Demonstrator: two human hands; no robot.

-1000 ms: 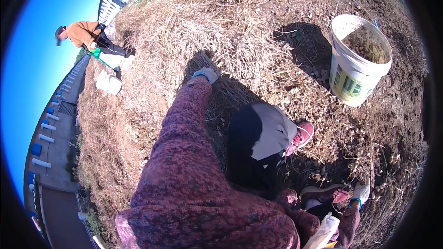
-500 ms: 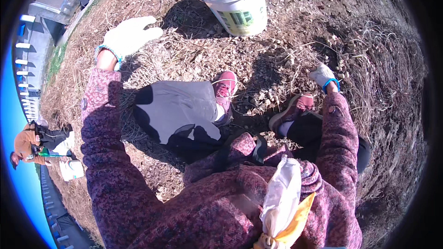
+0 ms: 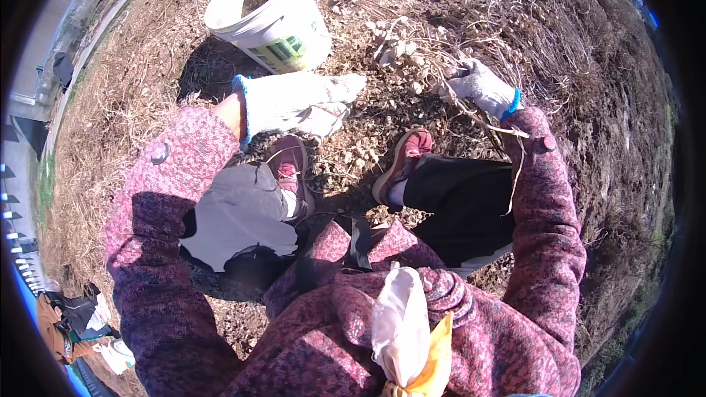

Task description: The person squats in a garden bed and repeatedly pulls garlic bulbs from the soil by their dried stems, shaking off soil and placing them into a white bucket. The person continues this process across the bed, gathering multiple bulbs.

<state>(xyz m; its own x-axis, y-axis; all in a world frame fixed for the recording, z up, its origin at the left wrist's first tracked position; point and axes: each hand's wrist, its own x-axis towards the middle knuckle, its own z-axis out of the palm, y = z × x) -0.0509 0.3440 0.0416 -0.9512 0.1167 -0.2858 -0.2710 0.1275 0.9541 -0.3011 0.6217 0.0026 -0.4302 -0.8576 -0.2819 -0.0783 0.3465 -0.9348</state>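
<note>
My left hand (image 3: 301,101), in a white knit glove with a blue cuff, hangs over the ground just in front of the bucket. Its fingers are curled together, and whatever may be in them is hidden. Farther right, my right hand (image 3: 478,86), gloved the same way, is closed around the stems of a dried plant (image 3: 401,50). Pale, pod-like clumps and crumpled leaves hang at the plant's left end. A long stem trails from that hand across my right sleeve. The white bucket (image 3: 312,33), with a green patch, stands beyond my left hand and holds something brownish.
My maroon shoes (image 3: 289,158) rest on soil strewn with dry leaves. A heap of dry stalks (image 3: 566,37) lies at the right. A dry leafy clump (image 3: 397,217) sits by my lap. At far left, another person (image 3: 55,323) bends near a white container (image 3: 116,355).
My right hand has lifted a dried plant off the ground. The left hand has come inward and its spread fingers have curled. The view has turned, putting the bucket farther left.
</note>
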